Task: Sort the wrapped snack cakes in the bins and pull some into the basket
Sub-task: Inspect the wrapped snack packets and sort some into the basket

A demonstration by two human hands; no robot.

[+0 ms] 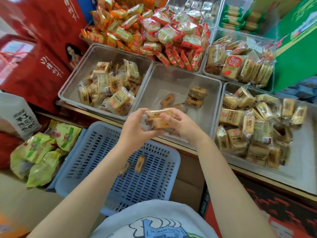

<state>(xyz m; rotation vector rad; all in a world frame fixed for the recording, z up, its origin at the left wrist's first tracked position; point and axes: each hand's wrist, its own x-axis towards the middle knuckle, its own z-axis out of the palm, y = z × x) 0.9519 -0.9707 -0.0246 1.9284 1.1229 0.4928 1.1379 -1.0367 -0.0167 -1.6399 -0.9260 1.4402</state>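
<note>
Head view: both hands (135,127) around Chinese-labelled snack cakes (157,120).

Head view, downward (close-up)

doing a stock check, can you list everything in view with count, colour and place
held cakes: about two, tan, clear wrap, between both hands
middle bin: one, clear, holds a few tan cakes
left bin: one, clear, part full of tan cakes
right bin: one, clear, heaped with tan cakes
basket: one, blue, below the bins, two cakes inside
red-wrapped snacks: many, red and white, rear bin
orange-wrapped snacks: many, rear left
green bags: several, left of basket
red gift bags: a few, far left
hands: left and right, gripping the held cakes
</note>
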